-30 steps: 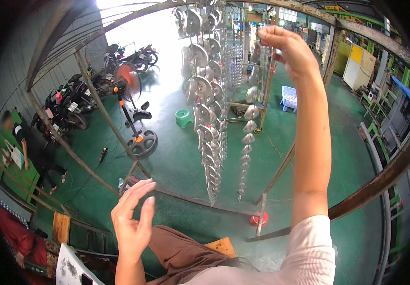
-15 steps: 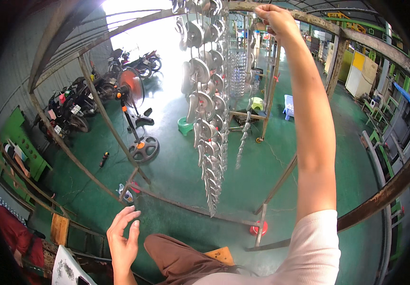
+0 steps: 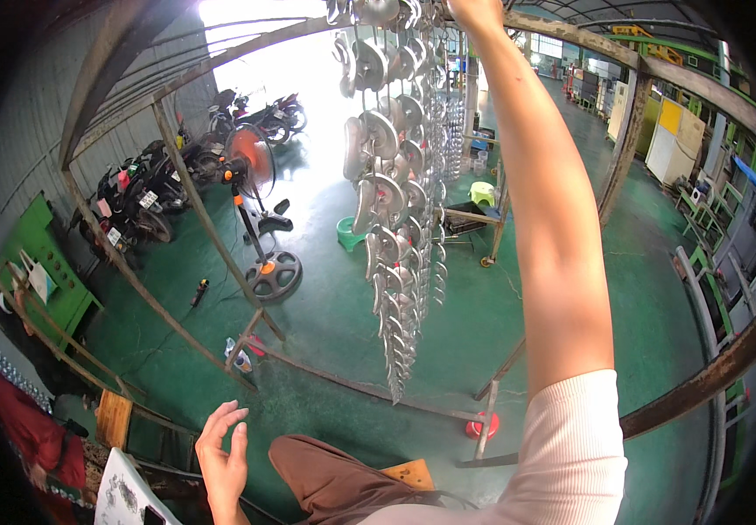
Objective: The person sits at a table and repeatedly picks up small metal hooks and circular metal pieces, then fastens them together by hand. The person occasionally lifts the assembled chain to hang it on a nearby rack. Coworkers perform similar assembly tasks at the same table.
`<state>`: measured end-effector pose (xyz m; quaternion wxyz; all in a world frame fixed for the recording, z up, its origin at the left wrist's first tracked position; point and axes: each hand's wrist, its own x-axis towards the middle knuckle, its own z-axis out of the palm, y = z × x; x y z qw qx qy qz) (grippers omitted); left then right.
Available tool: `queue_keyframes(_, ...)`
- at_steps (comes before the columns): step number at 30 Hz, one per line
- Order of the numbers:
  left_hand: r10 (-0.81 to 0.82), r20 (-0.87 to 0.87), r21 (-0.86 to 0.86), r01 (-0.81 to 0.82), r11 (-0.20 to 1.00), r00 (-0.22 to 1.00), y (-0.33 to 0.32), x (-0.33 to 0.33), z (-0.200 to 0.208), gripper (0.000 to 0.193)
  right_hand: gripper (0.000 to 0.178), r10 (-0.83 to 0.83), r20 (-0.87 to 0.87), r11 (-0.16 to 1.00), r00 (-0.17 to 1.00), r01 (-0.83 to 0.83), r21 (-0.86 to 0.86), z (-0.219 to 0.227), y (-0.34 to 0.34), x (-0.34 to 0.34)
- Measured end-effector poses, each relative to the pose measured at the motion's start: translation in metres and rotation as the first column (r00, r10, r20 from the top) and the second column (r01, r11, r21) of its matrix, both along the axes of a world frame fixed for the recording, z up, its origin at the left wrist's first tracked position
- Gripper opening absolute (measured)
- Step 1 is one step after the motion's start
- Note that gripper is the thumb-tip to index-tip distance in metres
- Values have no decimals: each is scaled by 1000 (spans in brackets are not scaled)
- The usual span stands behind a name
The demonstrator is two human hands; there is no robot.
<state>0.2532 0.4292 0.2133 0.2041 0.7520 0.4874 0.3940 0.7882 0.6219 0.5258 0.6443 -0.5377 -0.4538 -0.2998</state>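
Note:
A thick bunch of shiny, curved metal parts [image 3: 387, 201] hangs in strands from the wooden rail in front of me. It tapers to a point low down. My right hand [image 3: 476, 13] is raised to the rail at the top edge, just right of the bunch. Its fingers look closed but are partly cut off by the picture's edge. A thinner strand of metal parts [image 3: 439, 262] hangs below that hand, close against the bunch's right side. At the lower left, my left hand [image 3: 223, 451] is held in the air, empty, with thumb and fingers apart.
The wooden rail [image 3: 570, 35] belongs to a frame around me. An orange fan [image 3: 251, 162] stands left of the bunch, with motorbikes [image 3: 137, 188] beyond. A green tub [image 3: 349, 233] and a red bowl [image 3: 483, 426] are on the green floor. Someone in red [image 3: 32, 420] is at far left.
My right hand has moved left along the rail, and the thin strand has shifted left with it, up against the bunch. The view has turned slightly. My left hand stays empty and low.

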Motion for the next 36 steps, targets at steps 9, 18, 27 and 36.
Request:
queue_keyframes(9, 26, 6, -11, -26, 1000, 1000, 3, -8, -6, 19, 22, -267, 116, 958, 957, 277, -81, 16, 19, 10)
queue_keyframes(18, -14, -18, -44, 14, 999, 1000, 12, -7, -17, 20, 27, -474, 604, 598, 641, 737, -314, 40, 35, 53)
queue_keyframes(27, 8, -106, -183, -28, 983, 994, 26, -58, -59, 22, 20, 66, -33, 996, 997, -64, 56, -208, -114, -44)
queue_keyframes(36, -56, -149, -268, 14, 963, 987, 33, -56, -70, 23, 19, -240, -549, 680, 801, -264, -684, -562, -122, -1)
